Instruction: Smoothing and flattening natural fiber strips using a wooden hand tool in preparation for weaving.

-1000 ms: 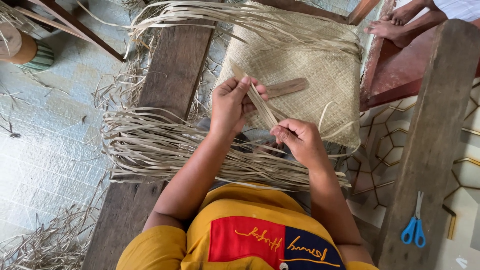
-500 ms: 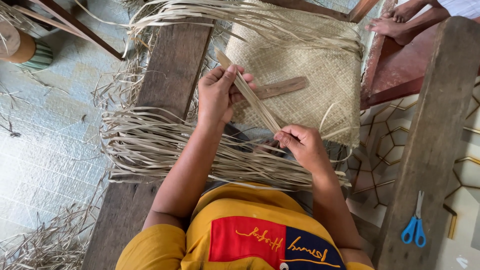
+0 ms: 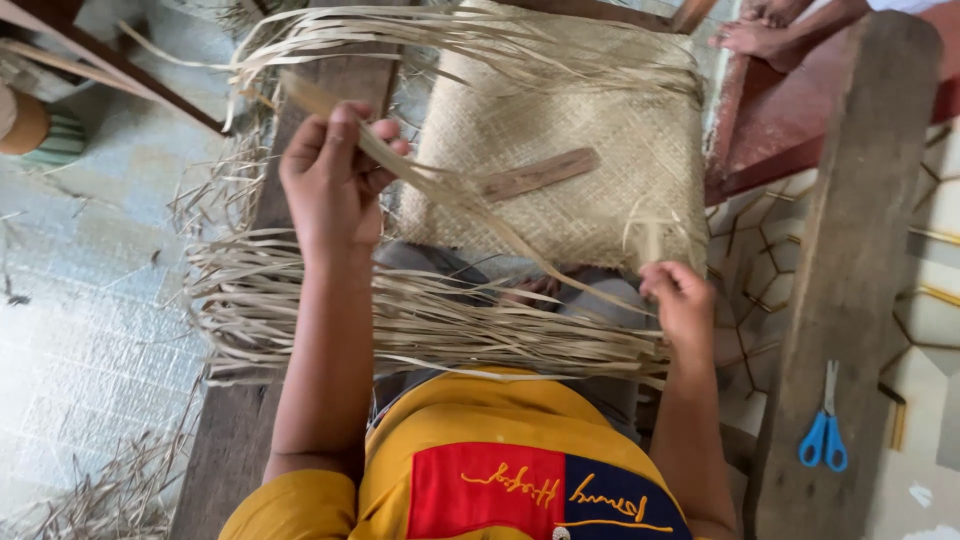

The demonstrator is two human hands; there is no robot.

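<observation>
Straw-coloured strip (image 3: 470, 205), flat and narrow, now runs taut on a slant between both hands; a second ago the hands sat close together over the mat, since then the left hand (image 3: 330, 180) has lifted up and away to the left and the right hand (image 3: 680, 300) has dropped toward the body, so the strip is drawn out to far more of its length. Left hand: fingers curled shut, pinching the strip's upper end between thumb and fingertips. Right hand: closed loosely around the lower end, knuckles up; exact finger grip hidden from this angle. Judging by that, the strip is being pulled straight or stripped rather than woven in at this instant. The woven mat (image 3: 600, 150) lies just beyond both hands, between them, on the wooden bench (image 3: 250, 400), loose unwoven ends fanning off its far edge. A brown wooden stick (image 3: 540, 173) rests on the mat, just under the strip, right of the left hand. A bundle of loose strips (image 3: 400, 320) lies across the lap, below the left hand and touching the right wrist. Blue scissors (image 3: 823, 440) lie on the floor well right of the right hand. Containers: none open in view; a round brown thing (image 3: 22, 122) far left of the left hand, contents not visible. Another person's hand (image 3: 755, 35) shows at the top, apart from the work.
</observation>
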